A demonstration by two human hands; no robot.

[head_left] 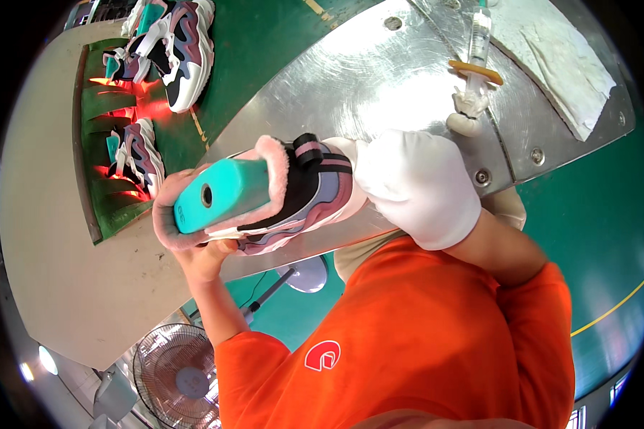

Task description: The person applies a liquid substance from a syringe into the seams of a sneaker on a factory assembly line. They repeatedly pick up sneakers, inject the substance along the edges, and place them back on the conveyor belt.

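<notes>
A sneaker (311, 193) in black, mauve, grey-blue and white, with a pink fleecy collar, is held over the metal bench. A teal shoe last (225, 193) fills its opening. My bare left hand (202, 259) is wrapped round the heel, its thumb on the near side and its fingers partly hidden behind. In a white glove, my right hand (418, 186) is closed over the toe end and covers it. Whether anything else lies inside those gloved fingers cannot be seen.
The metal bench top (322, 79) bears a syringe (477, 53) with an orange flange and a white pad (551, 57). At left, sneakers (186, 53) stand by a red-lit opening with green flaps (107, 207) in a beige housing (43, 200). A fan (175, 372) stands below.
</notes>
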